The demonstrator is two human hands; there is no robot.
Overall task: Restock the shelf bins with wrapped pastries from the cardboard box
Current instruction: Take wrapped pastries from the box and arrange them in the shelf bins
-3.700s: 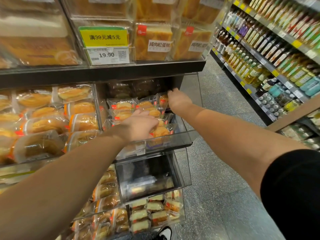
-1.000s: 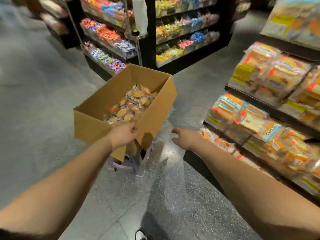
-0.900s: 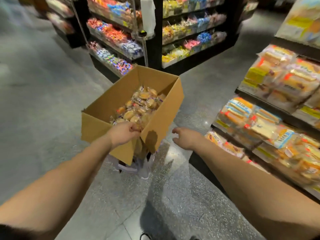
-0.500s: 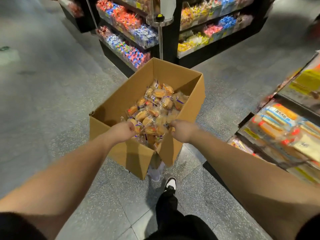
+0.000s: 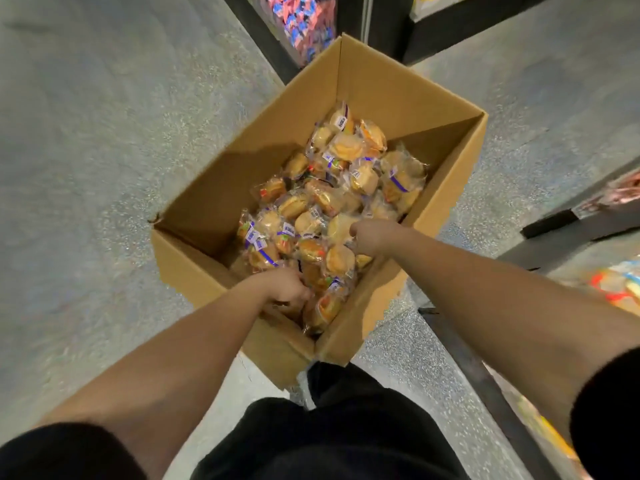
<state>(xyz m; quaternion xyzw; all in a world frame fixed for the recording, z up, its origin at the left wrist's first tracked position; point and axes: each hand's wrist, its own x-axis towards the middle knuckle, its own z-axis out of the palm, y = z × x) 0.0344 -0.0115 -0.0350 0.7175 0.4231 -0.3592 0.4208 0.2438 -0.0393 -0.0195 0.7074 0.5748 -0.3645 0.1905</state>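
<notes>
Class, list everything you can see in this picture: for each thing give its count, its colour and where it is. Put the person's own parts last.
cardboard box: one, brown, open, on the floor at centre.
wrapped pastries: a heap too many to count, golden in clear wrappers with purple labels, inside the box.
floor: grey, speckled, all round the box.
shelf units: dark, along the top edge and the right edge, with blurred colourful packets.
trousers: black, bottom centre.
sleeves: two, black, bottom corners.
left hand: one, fingers down among the pastries at the box's near end.
right hand: one, fingers curled among the pastries.

A single head-worn view looks steeply down, close over the cardboard box (image 5: pixel 398 95) and floor (image 5: pixel 86 168).
</notes>
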